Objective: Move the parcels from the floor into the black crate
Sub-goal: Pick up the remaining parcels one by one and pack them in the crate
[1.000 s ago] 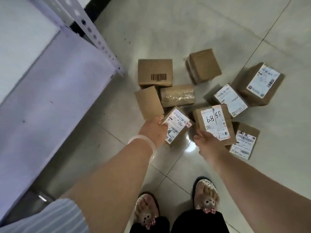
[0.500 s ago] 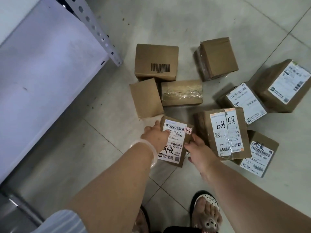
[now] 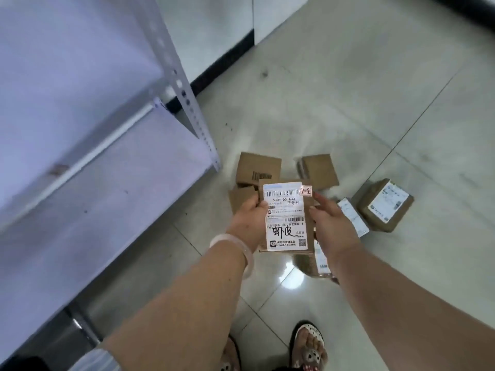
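Fingers (image 3: pixel 256 203) of the left hand (image 3: pixel 247 223) are curled round the small brown white-labelled cardboard parcel (image 3: pixel 285 218); opposite them the right hand (image 3: pixel 330 226) is pressed flat for steadiness.

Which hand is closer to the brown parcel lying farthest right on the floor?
Right. The right hand is left of the floor parcel, apart from it; the left hand grips the held parcel farther left.

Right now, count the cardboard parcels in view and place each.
7. Held parcel between both hands; on the floor: barcoded box, plain box right of it, tan box behind left hand, far-right box, white-labelled box and lowest box behind right hand. Others may be hidden.
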{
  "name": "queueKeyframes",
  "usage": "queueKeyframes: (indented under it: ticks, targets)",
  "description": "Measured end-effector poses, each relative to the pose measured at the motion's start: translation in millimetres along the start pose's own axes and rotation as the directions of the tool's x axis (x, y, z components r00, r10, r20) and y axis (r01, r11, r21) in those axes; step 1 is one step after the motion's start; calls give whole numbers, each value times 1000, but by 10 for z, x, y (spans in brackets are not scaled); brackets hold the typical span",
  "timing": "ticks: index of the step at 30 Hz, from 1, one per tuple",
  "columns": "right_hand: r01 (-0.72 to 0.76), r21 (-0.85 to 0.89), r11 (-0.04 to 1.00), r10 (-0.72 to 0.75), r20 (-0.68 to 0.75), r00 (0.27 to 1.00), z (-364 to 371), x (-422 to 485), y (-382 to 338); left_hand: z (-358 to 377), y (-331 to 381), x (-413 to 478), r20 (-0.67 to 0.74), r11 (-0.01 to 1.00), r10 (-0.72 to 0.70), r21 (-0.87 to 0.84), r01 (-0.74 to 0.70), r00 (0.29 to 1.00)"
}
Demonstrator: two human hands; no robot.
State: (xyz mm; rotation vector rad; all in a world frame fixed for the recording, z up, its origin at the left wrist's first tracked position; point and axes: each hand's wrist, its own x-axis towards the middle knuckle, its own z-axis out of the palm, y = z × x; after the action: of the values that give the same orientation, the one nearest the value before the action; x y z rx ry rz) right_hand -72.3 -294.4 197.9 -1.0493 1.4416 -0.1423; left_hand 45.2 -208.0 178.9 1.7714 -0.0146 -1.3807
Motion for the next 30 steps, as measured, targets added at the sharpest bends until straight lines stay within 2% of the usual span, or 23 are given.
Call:
queueKeyframes:
  ticks: [4, 8, 10, 14, 17, 22, 30]
  targets:
    - [177, 63, 982, -178, -1, 984, -238, -957, -1083, -118, 1096, -1062, 0, 987, 156, -33, -156, 988]
    - [334, 100, 937, -339, 34, 940, -523, -2163, -2003, -274, 1999, -2371, 58, 953, 288, -117, -280, 956]
    - [395, 103, 913, -402, 57, 914, -631, -2759, -2309, -367, 2270, -3066, 47, 942, 326, -108, -319, 944]
    - [532, 79, 843, -538, 124, 834, -705, -3932, -2671, -592, 2554, -4459, -69, 892, 447, -43, -450, 892]
    - [614, 75, 786, -615, 195, 764, -691, -4702, -2741, -773, 2496, -5443, -166, 859, 496, -52, -510, 852]
    - [745, 43, 666, -710, 343, 615, -491, -5944, -2648, -1126, 2021, -6846, -326, 809, 538, -60, -585, 778]
    - [818, 56, 572, -664, 617, 422, 315, -7460, -2032, -1965, 993, -8329, -572, 784, 471, -77, -616, 671]
